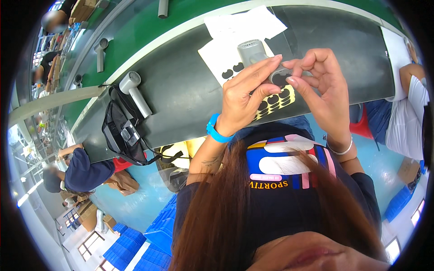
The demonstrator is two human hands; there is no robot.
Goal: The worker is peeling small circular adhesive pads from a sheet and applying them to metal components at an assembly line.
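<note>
A grey hair dryer [251, 50] lies over the bench with its handle end turned toward me. My left hand [246, 92] grips the handle, the fingers along its side and the thumb beneath. At that end sits a dark round sticker [281, 77] with a notched edge. My right hand [322, 81] is closed, its thumb and fingertips bracketing the rim of the handle's end. Below the hands is a yellow sticker sheet [274, 103] with several black notched shapes. A white sheet [216, 56] with black round stickers lies beyond my left hand.
A second hair dryer [136, 95] rests on the dark bench [181, 74] to the left, beside a black bag [118, 128]. White paper [244, 22] lies at the back. More dryers stand on the green belt [129, 34]. Co-workers sit at both sides, one in a dark shirt [88, 169].
</note>
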